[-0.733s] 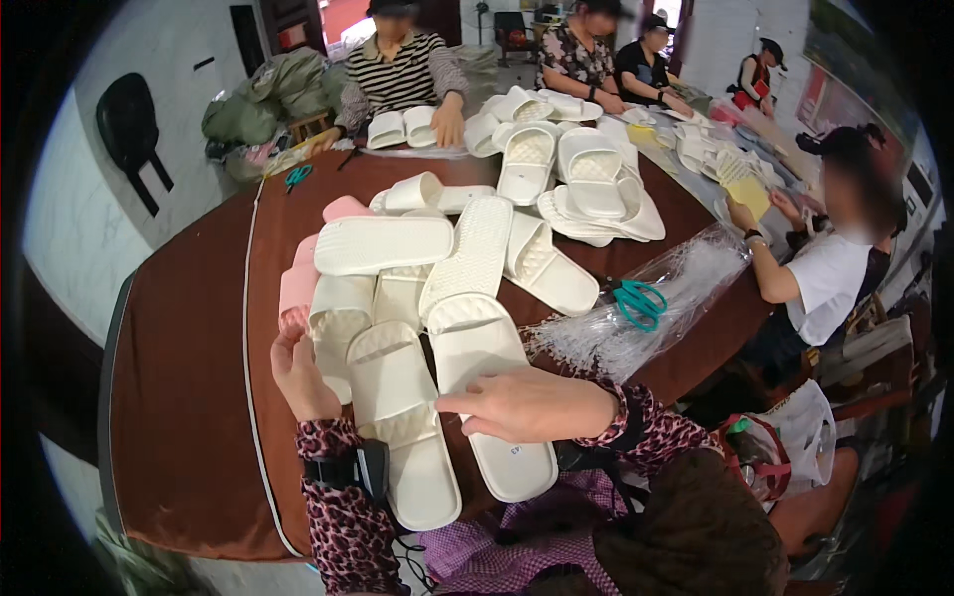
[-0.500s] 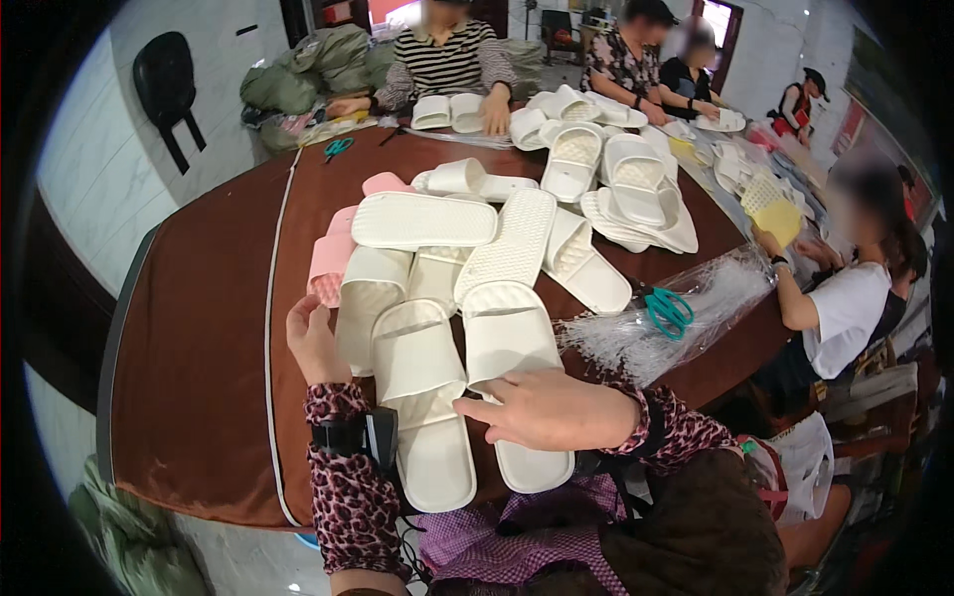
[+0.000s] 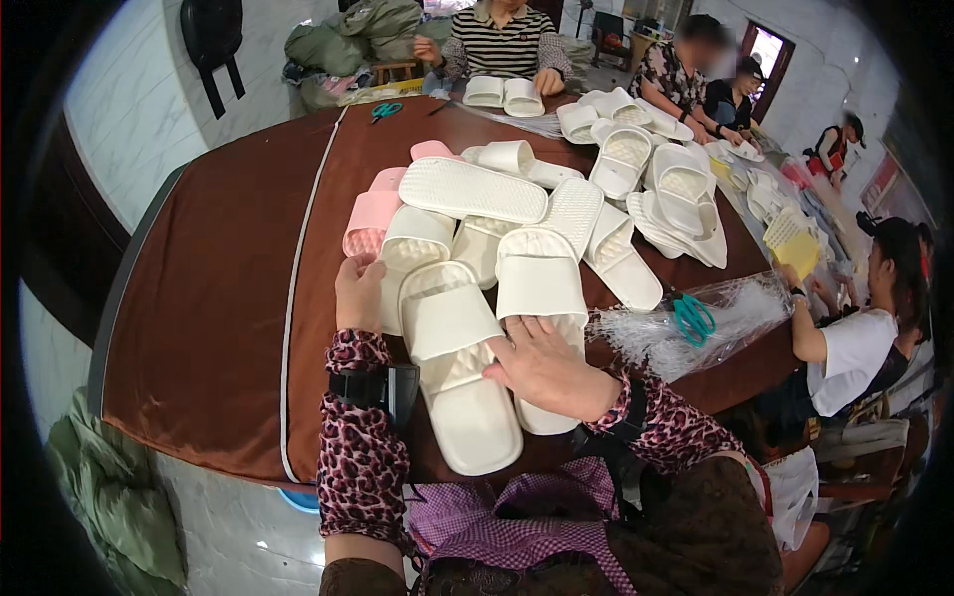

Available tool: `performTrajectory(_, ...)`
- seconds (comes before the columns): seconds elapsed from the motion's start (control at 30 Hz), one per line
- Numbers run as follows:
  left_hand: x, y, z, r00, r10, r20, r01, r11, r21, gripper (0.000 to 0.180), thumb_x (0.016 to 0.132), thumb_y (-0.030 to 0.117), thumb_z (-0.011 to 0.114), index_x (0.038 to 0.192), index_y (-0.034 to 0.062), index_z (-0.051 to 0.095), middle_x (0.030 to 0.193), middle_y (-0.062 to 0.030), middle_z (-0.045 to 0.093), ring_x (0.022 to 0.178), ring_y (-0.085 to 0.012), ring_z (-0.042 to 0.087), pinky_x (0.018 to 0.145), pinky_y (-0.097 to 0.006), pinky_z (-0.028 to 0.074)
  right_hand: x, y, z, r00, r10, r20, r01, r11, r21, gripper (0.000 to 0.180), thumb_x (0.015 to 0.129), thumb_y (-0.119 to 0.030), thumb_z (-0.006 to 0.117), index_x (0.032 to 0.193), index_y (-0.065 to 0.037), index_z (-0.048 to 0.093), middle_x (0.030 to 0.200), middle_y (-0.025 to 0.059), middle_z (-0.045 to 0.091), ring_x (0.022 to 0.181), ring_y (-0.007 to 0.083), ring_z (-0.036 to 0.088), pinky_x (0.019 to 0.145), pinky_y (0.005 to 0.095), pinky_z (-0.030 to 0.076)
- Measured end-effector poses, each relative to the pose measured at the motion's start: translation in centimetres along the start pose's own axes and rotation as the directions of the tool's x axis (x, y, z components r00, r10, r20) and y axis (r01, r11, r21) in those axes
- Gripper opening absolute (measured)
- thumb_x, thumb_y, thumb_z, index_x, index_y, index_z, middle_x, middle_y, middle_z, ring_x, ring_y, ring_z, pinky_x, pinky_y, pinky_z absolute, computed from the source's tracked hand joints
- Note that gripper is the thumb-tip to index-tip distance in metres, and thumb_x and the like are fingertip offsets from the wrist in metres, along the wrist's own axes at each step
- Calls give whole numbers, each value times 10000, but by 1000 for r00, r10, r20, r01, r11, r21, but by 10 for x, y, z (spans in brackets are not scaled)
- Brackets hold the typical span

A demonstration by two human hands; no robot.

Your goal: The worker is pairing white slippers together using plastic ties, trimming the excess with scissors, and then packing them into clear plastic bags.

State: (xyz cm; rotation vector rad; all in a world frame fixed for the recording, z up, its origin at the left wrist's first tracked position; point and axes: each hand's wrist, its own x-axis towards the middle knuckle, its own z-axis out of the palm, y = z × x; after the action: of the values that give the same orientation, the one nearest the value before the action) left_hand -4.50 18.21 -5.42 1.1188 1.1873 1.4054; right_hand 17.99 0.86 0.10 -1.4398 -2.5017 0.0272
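Note:
Two white slippers lie in front of me, soles down, toes pointing away. The left white slipper point(image 3: 477, 427) is slanted, its edge overlapping the right white slipper point(image 3: 540, 283). My right hand point(image 3: 556, 372) rests over the right one, fingers stretched into the opening at its strap and thumb apart, beside the left slipper. My left hand point(image 3: 358, 296) is raised beside another white slipper point(image 3: 417, 238), just below a pink slipper point(image 3: 370, 221). Its fingers are bent together at the tips; whatever they may hold is too small to make out.
More white slippers point(image 3: 475, 189) are heaped beyond. Teal-handled scissors point(image 3: 694, 320) lie on a clear bag of thin plastic strands point(image 3: 636, 343) at right; another teal pair point(image 3: 386, 111) lies far left. Brown cloth covers the table point(image 3: 219, 298). Co-workers sit along the far and right sides.
The view has shifted. The left slipper has turned, its heel swinging right over the right slipper. My right fingers have moved forward to the strap opening. My left hand stays beside the pile.

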Motion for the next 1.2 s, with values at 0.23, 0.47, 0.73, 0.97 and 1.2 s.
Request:
performTrajectory(0.23,-9,11,5,997,-37,71,34,999,42,302,815,28,549,1111,-28,537,954,-96,587,827,-172,588,730,-277,487,-15,0,-13,988,7,-154,-8,1000,-6,401,855,-222,608,1068,96,490,1265,339,396,1222,460,359,1039,512,270)
performTrajectory(0.47,-17,16,8,993,-87,82,91,995,-43,421,778,6,558,1189,-63,497,933,-152,636,777,-172,634,636,-288,513,-23,10,-56,948,50,-315,-39,998,40,479,788,-109,643,1205,52,470,1233,266,427,1123,450,414,979,520,326)
performTrajectory(0.73,-14,15,8,951,-168,260,202,973,-110,382,767,-20,537,1137,-113,538,950,-133,631,789,-175,631,687,-281,516,21,159,-175,919,-159,-360,-91,804,-587,176,860,-157,526,911,-10,609,983,153,601,1013,343,541,899,410,424)
performTrajectory(0.97,-13,18,12,987,-66,147,114,931,-348,379,792,-76,490,1169,-94,529,989,-130,627,829,-182,631,725,-283,524,23,255,-200,788,244,-565,-429,877,-219,293,881,-176,539,1161,-119,606,957,222,644,864,366,632,773,410,489)
performTrajectory(1.2,-12,24,0,998,-60,-14,44,853,-520,374,853,-68,418,1224,-80,464,1099,-177,601,951,-256,632,812,-357,543,64,187,-107,942,216,-258,-206,976,66,379,849,-192,601,1185,-20,561,1116,196,613,1036,333,583,894,370,449)
